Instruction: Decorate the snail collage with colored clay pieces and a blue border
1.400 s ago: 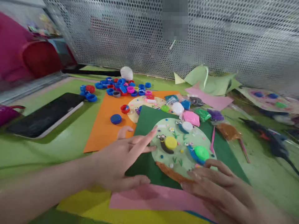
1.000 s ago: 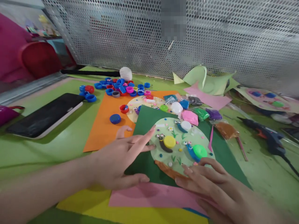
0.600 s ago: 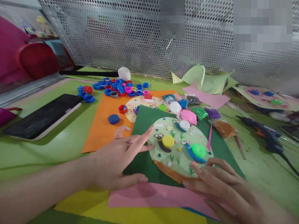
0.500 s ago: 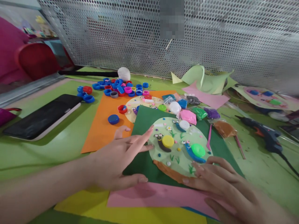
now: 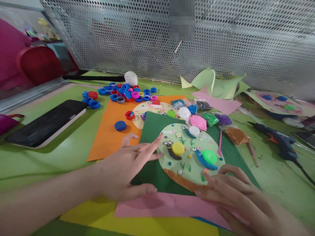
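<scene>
A pale green paper circle with clay snails lies on a dark green sheet. The snails have a yellow cap, a bright green cap and a white cap as shells. Brown clay runs along the circle's lower edge. My left hand is open, fingers spread, with its index fingertip at the circle's left edge. At the lower right, my right hand is open with its fingers stretched over the circle's edge, hiding part of it. Its fingertips are beside a small pink flower and the brown clay.
Bottle caps are heaped at the back left, near a phone. Bagged clay lies behind the circle. A pink modelling tool and a glue gun are on the right. A perforated metal panel stands behind.
The circle and green sheet have shifted slightly right. My right hand has moved a little, and the pink flower by its fingertips now shows. My left hand stays nearly in place.
</scene>
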A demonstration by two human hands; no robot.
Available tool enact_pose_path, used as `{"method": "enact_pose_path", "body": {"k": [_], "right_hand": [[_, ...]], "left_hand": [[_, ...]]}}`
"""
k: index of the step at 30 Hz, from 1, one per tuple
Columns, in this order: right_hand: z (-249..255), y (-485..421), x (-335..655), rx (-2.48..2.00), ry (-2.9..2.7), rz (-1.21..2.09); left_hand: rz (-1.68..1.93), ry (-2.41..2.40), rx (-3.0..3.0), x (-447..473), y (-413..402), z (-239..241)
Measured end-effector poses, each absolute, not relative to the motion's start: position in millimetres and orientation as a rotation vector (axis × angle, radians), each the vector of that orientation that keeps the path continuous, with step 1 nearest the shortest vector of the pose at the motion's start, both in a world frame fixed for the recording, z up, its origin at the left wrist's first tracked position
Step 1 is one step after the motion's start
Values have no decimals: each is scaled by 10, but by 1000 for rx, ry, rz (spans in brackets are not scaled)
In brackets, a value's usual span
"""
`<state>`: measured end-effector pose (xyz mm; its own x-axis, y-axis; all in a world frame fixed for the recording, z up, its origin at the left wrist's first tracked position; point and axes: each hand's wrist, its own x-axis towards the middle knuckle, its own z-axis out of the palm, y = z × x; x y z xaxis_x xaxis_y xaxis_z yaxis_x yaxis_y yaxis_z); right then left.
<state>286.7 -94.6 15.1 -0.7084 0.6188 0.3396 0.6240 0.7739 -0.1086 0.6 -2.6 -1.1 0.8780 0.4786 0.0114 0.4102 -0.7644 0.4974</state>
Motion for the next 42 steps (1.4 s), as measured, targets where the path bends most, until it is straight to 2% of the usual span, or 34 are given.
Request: {"method": "enact_pose_path", "body": {"k": [16, 22, 26, 32, 42], "right_hand": [[67, -1015, 2822, -910, -2622, -75], [108, -904, 2537, -967, -2666, -123], [71, -813, 2358, -1000, -2719, -99], [14, -775, 2275, -990, -2710, -255], [48, -783, 2278, -1158, -2673, 63]], "left_hand": [[187, 601, 2581, -13, -31, -13], [350, 485, 2667, -45, -75, -68], [309, 491, 2662, -39, -106, -95], [297, 442, 2664, -12, -91, -114], [260, 481, 2669, -5, -104, -85]]}}
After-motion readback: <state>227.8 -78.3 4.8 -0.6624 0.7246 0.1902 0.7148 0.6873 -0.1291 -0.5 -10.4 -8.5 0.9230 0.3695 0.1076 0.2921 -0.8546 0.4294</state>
